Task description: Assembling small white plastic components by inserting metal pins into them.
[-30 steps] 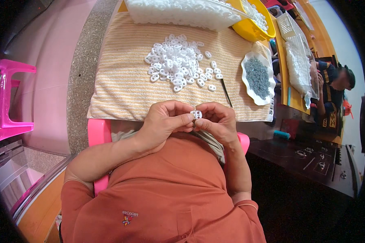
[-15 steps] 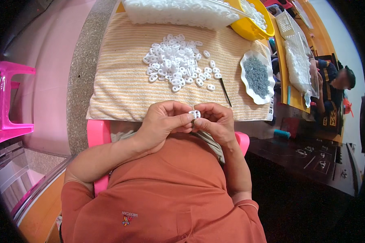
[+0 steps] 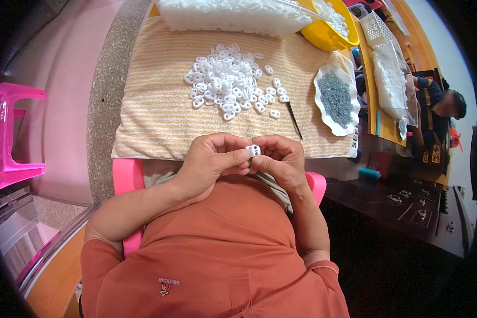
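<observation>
Near the table's front edge, close to my body, both hands meet on a small white oval two-hole plastic piece (image 3: pixel 255 150). My left hand (image 3: pixel 217 153) pinches its left side between thumb and fingers. From the other side, my right hand (image 3: pixel 279 155) grips it with thumb and forefinger. The fingertips cover part of the piece. Beyond the hands lies a loose heap of similar white two-hole pieces (image 3: pixel 225 79), with several strays on its right. A thin black pointed tool (image 3: pixel 294 121) rests on the towel beside these.
A striped towel (image 3: pixel 159 106) covers the table. On the right, a white scalloped dish (image 3: pixel 320 108) holds many tiny grey spring-like parts (image 3: pixel 335 95). A clear bin (image 3: pixel 228 24) and a yellow basin (image 3: pixel 323 38) of white pieces stand at the back. Another person (image 3: pixel 445 103) sits far right.
Both hands keep their grip on the white piece, which seems turned very slightly. Nothing on the towel has been moved; the whole view has shifted a little.
</observation>
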### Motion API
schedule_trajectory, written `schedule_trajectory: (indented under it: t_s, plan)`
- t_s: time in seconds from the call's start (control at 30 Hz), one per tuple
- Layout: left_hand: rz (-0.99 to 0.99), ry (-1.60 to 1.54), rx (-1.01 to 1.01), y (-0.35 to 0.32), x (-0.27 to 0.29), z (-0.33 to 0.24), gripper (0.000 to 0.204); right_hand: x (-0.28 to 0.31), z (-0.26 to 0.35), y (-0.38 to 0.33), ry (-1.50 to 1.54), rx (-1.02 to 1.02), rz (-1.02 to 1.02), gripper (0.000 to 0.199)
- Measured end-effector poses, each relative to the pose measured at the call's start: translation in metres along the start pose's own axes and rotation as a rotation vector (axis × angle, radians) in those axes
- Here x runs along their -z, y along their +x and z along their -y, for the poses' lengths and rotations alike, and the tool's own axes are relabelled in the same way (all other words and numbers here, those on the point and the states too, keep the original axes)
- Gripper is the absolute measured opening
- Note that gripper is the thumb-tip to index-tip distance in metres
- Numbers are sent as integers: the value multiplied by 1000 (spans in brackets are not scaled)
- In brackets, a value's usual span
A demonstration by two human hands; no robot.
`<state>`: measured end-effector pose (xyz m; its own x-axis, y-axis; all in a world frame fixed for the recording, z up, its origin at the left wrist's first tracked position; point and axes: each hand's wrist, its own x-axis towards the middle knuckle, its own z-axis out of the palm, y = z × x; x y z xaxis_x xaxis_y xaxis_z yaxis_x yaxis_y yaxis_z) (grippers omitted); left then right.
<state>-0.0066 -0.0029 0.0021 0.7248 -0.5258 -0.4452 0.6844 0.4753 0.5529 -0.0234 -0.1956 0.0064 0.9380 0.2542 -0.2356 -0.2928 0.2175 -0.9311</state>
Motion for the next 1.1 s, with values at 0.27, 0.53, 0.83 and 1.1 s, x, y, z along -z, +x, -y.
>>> schedule_trajectory:
  t_s: [0.27, 0.53, 0.83, 1.1]
  plan:
    - [6, 0, 6, 0, 3, 0, 17, -3, 3, 0, 36, -24, -8, 29]
    - [26, -27, 13, 1, 4, 4, 19, -3, 0, -4, 126, -10, -2, 29]
    - [49, 5, 26, 0, 1, 1, 13, -5, 1, -6, 95, 39, -1, 28]
    - [87, -4, 9, -1, 0, 0, 12, -9, 5, -8, 154, 42, 12, 28]
